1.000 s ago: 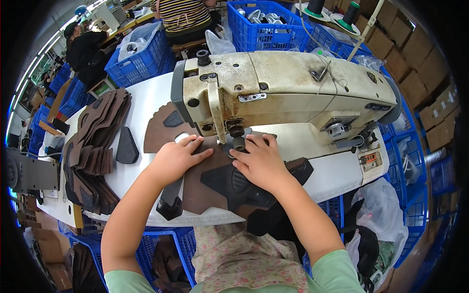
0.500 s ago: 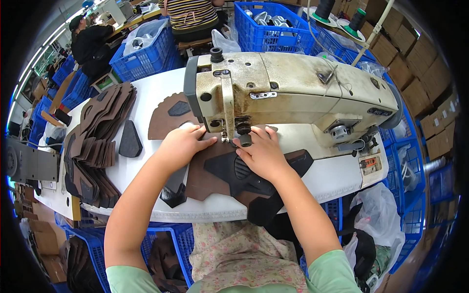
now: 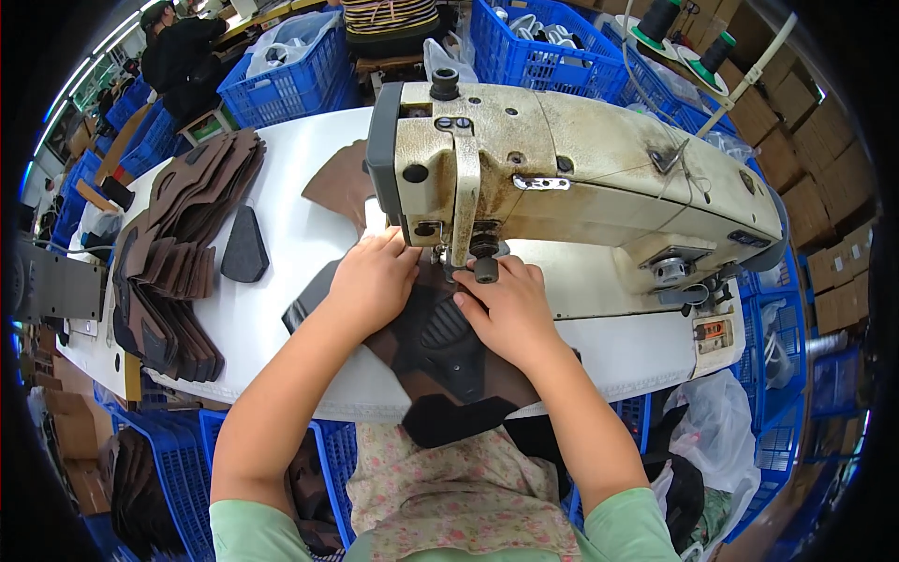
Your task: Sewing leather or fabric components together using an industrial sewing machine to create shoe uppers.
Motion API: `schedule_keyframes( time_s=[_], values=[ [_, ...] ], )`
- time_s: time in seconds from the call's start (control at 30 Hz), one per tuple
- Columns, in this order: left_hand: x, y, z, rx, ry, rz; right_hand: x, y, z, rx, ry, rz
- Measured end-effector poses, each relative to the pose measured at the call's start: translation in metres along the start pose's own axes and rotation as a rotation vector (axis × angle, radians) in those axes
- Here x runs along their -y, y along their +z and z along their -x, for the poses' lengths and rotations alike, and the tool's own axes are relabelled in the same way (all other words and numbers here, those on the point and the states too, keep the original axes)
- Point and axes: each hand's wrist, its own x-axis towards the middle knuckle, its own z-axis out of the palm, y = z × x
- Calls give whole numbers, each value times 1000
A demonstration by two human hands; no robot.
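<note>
Beneath the head of a worn cream sewing machine (image 3: 562, 178) lies a brown piece with black patches (image 3: 454, 347), its black near end hanging over the table's front edge. My left hand (image 3: 375, 281) lies on this piece left of the needle, fingers close together and their tips partly hidden by the machine head. To the right of the needle my right hand (image 3: 510, 309) rests on the same piece, thumb apart from the fingers. The presser foot area is mostly covered by the hands. A loose black patch (image 3: 245, 245) lies on the white table (image 3: 300, 150) at the left.
Fanned stacks of brown and black cut pieces (image 3: 173, 267) stand on the left of the table. Blue crates (image 3: 286, 80) surround the table, and thread cones (image 3: 658, 21) rise behind the machine. Clear plastic bags (image 3: 716, 421) fill the lower right. Two people sit at the back.
The brown piece has turned clockwise under the machine: its near black end swung left, and its left black corner moved up. Both hands stayed on it. The view shifted slightly.
</note>
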Motion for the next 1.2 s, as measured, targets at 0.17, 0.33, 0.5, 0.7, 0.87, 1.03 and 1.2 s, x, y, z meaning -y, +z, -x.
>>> schedule_keyframes(
  time_s=[0.17,0.33,0.5,0.7,0.87,1.03,1.2],
  values=[
    [3,5,1,-60,-6,89,5,-10,0,136,31,-113],
    [-1,11,2,-91,-1,27,3,-8,3,107,-15,-159],
    [-3,13,1,-106,-6,21,3,-5,7,75,-67,-94],
    [3,16,-2,-128,9,16,5,-6,5,106,-21,-142],
    [3,8,-10,-13,-56,41,-3,3,4,55,-61,-133],
    [12,14,-17,-77,-40,89,-7,11,2,-20,-94,-106],
    [18,22,-25,-232,7,131,-9,16,-1,-40,-74,-106]
  ],
)
